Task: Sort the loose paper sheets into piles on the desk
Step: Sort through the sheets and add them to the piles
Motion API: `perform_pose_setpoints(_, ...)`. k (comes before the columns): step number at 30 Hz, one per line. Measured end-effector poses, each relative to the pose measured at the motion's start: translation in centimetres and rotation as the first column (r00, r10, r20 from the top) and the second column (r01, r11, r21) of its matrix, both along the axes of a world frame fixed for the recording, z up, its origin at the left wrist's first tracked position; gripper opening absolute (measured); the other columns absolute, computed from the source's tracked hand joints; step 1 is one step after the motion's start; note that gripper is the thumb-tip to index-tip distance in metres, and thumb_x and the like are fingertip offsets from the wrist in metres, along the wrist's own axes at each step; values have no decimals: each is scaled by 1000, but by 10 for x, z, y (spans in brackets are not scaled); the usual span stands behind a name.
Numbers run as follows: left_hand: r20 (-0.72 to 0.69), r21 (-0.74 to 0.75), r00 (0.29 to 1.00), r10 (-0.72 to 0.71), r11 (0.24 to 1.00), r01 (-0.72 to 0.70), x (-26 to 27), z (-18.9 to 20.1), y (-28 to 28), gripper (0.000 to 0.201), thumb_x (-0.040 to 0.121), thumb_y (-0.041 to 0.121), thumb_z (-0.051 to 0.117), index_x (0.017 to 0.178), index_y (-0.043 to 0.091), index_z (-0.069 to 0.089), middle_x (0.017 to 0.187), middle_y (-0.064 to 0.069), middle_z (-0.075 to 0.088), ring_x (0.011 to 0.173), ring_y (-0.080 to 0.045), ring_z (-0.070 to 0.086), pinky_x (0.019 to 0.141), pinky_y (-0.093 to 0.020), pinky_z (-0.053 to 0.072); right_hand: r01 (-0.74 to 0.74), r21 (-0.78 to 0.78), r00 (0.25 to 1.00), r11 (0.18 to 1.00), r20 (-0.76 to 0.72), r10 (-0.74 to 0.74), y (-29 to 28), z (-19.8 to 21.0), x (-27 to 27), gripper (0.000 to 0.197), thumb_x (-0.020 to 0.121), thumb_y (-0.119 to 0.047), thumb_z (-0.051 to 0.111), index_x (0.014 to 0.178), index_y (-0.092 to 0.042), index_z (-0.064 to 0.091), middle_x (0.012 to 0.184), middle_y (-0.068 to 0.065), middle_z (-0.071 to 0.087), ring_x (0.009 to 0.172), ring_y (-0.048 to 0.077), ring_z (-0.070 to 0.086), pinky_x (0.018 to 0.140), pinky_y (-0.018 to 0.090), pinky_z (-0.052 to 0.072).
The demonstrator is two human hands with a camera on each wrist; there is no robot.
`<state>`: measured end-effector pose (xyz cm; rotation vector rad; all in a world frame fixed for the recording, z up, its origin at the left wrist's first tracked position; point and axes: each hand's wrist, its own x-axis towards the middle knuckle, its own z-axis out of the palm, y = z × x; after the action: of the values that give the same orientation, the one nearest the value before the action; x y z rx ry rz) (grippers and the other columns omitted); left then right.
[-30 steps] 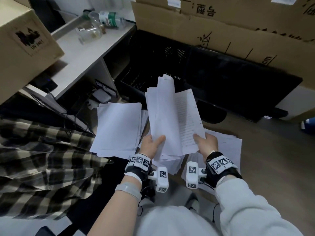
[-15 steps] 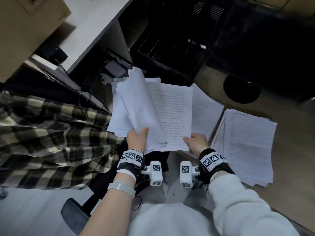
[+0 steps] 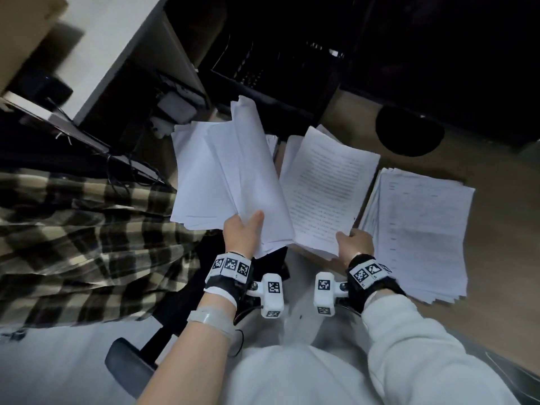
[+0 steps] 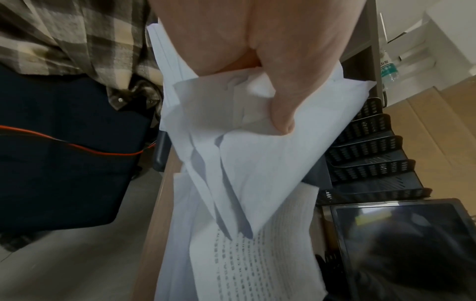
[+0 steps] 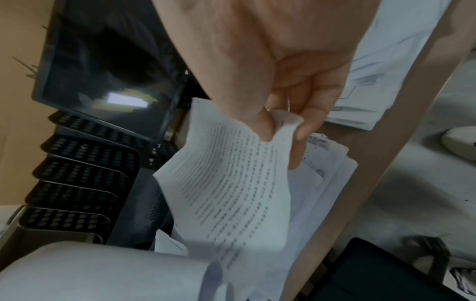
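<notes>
1. Left hand (image 3: 244,232) is gripping the unsorted sheaf (image 3: 233,182), thumb pressed on top, above the desk (image 3: 496,331).
2. Right hand (image 3: 355,244) is pinching the printed sheet (image 3: 327,188) by its near corner, between the sheaf and the right-hand pile (image 3: 415,229).
3. Judgement: peel it fully clear of the sheaf, then lay it square on its matching pile; the corner is crumpling.
4. Text is printed in dense lines, unreadable; the wrist tags are carrying only square codes.

A sheaf of sheets (image 3: 233,176) is being held above the desk (image 3: 496,325) by the left hand (image 3: 242,233), left of a printed sheet (image 3: 324,188) being pinched by the right hand (image 3: 355,244), with a pile (image 3: 418,238) lying to its right.
</notes>
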<state>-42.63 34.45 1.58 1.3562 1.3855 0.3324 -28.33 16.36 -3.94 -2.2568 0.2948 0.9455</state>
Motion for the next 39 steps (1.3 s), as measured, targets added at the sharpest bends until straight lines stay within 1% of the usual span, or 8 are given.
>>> perform_pose_setpoints(3, -37, 9, 999, -29, 1000, 29, 0, 1, -6, 29, 83, 21, 79, 102, 0, 72, 92, -8, 73, 82, -18, 69, 70, -21, 55, -73, 122, 994, 990, -73, 83, 6, -3, 6, 16, 88, -16, 63, 103, -9, 65, 104, 9, 71, 98, 30, 67, 86, 36, 52)
perform_pose_setpoints(7, -59, 28, 997, -43, 999, 44, 13, 7, -23, 32, 75, 26, 87, 95, 6, 71, 81, 0, 69, 71, -2, 64, 53, -3, 45, -144, 147, 989, 979, -6, 147, -1, 5, 23, 90, 75, -38, 77, 151, -20, 32, 152, 6, 42, 137, 30, 43, 113, 45, 38)
perform_pose_setpoints(10, -36, 15, 999, -32, 999, 32, 31, 15, -40, 36, 74, 30, 87, 96, 4, 73, 80, 1, 71, 72, -6, 67, 56, -6, 47, -187, 300, 973, 935, 186, 135, -10, 28, 33, 91, 72, -42, 82, 150, -29, 36, 152, -6, 41, 139, 16, 38, 115, 39, 34)
perform_pose_setpoints(15, 32, -4, 997, -75, 997, 75, 65, 36, -73, 26, 89, 37, 71, 90, 11, 72, 85, 0, 73, 83, -13, 69, 67, -16, 49, -239, 645, 953, 726, 14, 301, -9, 72, 34, 71, 79, -20, 83, 142, -29, 50, 134, -17, 58, 114, 3, 62, 94, 24, 53)
perform_pose_setpoints(22, 63, 13, 997, -35, 999, 34, 83, 49, -97, 54, 76, 59, 70, 69, 6, 69, 68, -12, 71, 70, -31, 69, 70, -42, 57, 6, 651, 992, 759, -101, 79, -37, 96, 67, 29, 100, -19, 59, 128, -13, 60, 117, 6, 70, 99, 16, 70, 73, 24, 59)
perform_pose_setpoints(27, -6, 76, 998, -62, 995, 62, 79, 51, -104, 58, 83, 58, 68, 63, 4, 61, 59, -9, 59, 57, -26, 55, 59, -37, 49, 57, 620, 974, 783, -207, 93, -37, 107, 87, 68, 82, -72, 59, 128, -22, 64, 121, -5, 70, 109, 14, 66, 98, 35, 50)
perform_pose_setpoints(30, 12, 56, 999, -33, 998, 33, 74, 50, -101, 59, 76, 67, 67, 66, 10, 57, 59, -6, 48, 55, -17, 44, 57, -34, 39, -70, 586, 993, 807, -33, 111, -38, 107, 88, 32, 90, -46, 67, 110, -21, 70, 105, -8, 71, 100, 14, 66, 89, 31, 50)
perform_pose_setpoints(39, 99, -184, 988, -119, 974, 135, 60, 39, -83, 34, 80, 19, 82, 108, 7, 67, 102, -7, 72, 93, -22, 68, 87, -31, 53, -313, 557, 939, 769, 60, 339, -9, 102, 63, 21, 94, -30, 64, 100, -14, 75, 100, 1, 76, 96, 22, 71, 86, 39, 57)
